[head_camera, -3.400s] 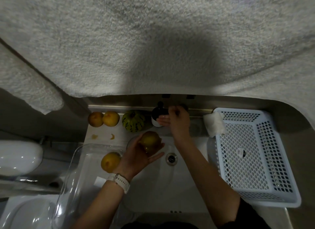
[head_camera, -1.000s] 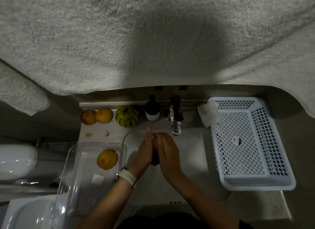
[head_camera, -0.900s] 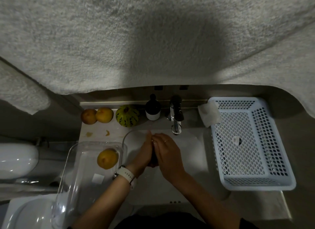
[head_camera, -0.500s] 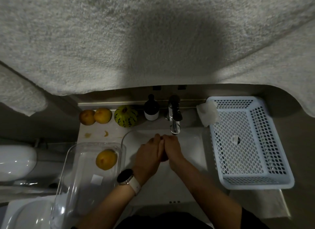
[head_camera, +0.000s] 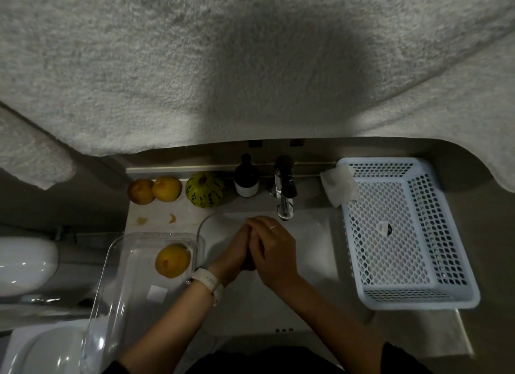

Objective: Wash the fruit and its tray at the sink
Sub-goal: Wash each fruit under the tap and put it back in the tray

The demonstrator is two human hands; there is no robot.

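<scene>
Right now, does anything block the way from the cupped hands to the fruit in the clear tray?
Only the clear tray wall beside the left hand; the yellow fruit lies uncovered, reachable from above.

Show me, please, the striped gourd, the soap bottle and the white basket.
striped gourd point(head_camera: 205, 190), head view, middle of its skin.
soap bottle point(head_camera: 246, 180), head view, its body.
white basket point(head_camera: 418, 298), head view, near rim.
</scene>
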